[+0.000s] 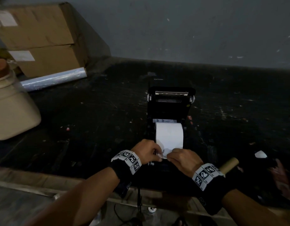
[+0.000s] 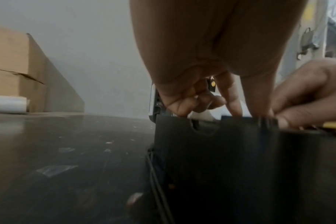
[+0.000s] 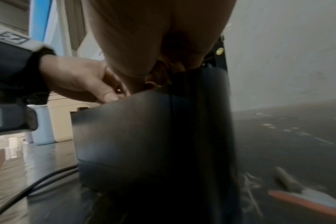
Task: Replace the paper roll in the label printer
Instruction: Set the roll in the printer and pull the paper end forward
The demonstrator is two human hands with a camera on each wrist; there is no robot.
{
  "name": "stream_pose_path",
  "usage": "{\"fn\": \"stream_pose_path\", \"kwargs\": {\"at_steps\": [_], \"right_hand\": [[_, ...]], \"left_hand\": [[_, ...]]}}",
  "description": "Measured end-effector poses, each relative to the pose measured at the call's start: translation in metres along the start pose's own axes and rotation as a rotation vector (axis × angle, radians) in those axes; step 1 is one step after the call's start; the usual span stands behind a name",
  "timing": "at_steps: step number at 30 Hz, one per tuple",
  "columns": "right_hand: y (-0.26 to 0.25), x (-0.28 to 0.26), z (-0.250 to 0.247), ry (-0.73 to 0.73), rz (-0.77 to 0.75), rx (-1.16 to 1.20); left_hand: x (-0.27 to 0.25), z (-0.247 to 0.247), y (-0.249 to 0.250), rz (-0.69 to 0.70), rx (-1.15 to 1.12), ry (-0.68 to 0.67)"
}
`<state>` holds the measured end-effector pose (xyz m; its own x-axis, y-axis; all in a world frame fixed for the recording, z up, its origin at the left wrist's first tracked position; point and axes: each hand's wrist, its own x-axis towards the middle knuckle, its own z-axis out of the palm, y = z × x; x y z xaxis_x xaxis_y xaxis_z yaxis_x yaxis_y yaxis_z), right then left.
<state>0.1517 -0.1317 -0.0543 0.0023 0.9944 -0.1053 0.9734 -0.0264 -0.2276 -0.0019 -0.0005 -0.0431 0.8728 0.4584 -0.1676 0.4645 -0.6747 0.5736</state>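
Observation:
A black label printer (image 1: 169,110) stands on the dark table with its lid raised. Inside its bay sits a white paper roll (image 1: 169,134). My left hand (image 1: 148,150) and right hand (image 1: 181,158) meet at the roll's near end, and both pinch its loose paper edge (image 1: 164,154) over the printer's front. In the left wrist view my left hand's fingers (image 2: 190,103) curl above the printer's black front wall (image 2: 217,145), with white paper (image 2: 200,116) showing behind them. The right wrist view shows the printer body (image 3: 153,136) close up and blurred.
An empty brown cardboard core (image 1: 229,164) lies right of my right wrist, a white paper scrap (image 1: 260,154) beyond it. Stacked cardboard boxes (image 1: 41,38), a roll of clear wrap (image 1: 54,80) and a cream container (image 1: 12,111) stand at the left. A black cable (image 3: 29,184) runs off the table's near edge.

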Motion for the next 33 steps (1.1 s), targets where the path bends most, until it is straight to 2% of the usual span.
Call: {"fn": "stream_pose_path", "kwargs": {"at_steps": [9, 11, 13, 15, 17, 18, 20, 22, 33], "right_hand": [[-0.003, -0.003, 0.000, 0.031, -0.008, 0.051], [-0.003, -0.004, 0.000, 0.074, -0.006, 0.094], [-0.002, -0.007, -0.002, 0.122, 0.017, 0.177], [0.003, -0.007, -0.007, 0.230, 0.099, 0.291], [0.016, -0.006, -0.015, 0.356, 0.278, 0.399], [0.024, -0.005, -0.019, 0.364, 0.378, 0.413], [0.038, -0.003, -0.023, 0.261, 0.500, 0.397], [0.045, 0.001, -0.023, 0.175, 0.526, 0.422], [0.053, 0.013, -0.016, 0.076, 0.448, 0.577]], "left_hand": [[-0.005, 0.004, -0.003, 0.026, 0.052, 0.008], [-0.004, 0.003, -0.003, 0.025, 0.012, 0.062], [0.000, -0.001, -0.005, -0.041, -0.064, 0.181], [0.005, -0.005, -0.009, -0.146, -0.133, 0.235], [0.008, -0.006, -0.011, -0.201, -0.183, 0.211], [0.010, -0.006, -0.011, -0.210, -0.201, 0.194], [0.013, -0.005, -0.010, -0.232, -0.221, 0.161], [0.016, -0.004, -0.009, -0.262, -0.243, 0.115], [0.023, -0.005, -0.007, -0.285, -0.211, 0.061]]}}
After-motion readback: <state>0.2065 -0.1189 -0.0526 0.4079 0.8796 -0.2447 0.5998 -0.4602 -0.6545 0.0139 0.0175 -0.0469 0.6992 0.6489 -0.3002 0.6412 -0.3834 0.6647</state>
